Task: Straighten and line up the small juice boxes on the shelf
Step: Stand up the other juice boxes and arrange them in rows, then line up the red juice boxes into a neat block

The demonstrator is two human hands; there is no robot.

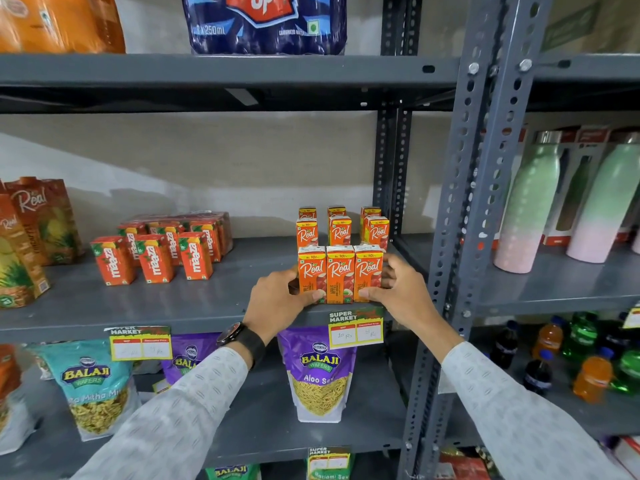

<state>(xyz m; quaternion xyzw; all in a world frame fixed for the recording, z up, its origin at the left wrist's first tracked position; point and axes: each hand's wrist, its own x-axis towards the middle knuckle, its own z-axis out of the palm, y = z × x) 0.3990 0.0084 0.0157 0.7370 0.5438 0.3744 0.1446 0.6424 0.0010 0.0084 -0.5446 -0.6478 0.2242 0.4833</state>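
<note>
1. Front row: three small orange Real apple juice boxes (340,274) stand upright, side by side and touching, at the front edge of the grey metal shelf (173,306).
2. Your left hand (277,303) cups the left box's side, thumb across its lower front, fingers curled behind it.
3. Your right hand (401,289) presses the right box's side, thumb on its lower front corner. Both hands squeeze the row together from either end.
4. Behind: more small orange Real boxes (341,231) in two looser rows with gaps between them.
5. Left, well apart: red Maaza juice boxes (156,258), slightly tilted.
6. Yellow price tag (356,329) hangs just below the front row.
</note>
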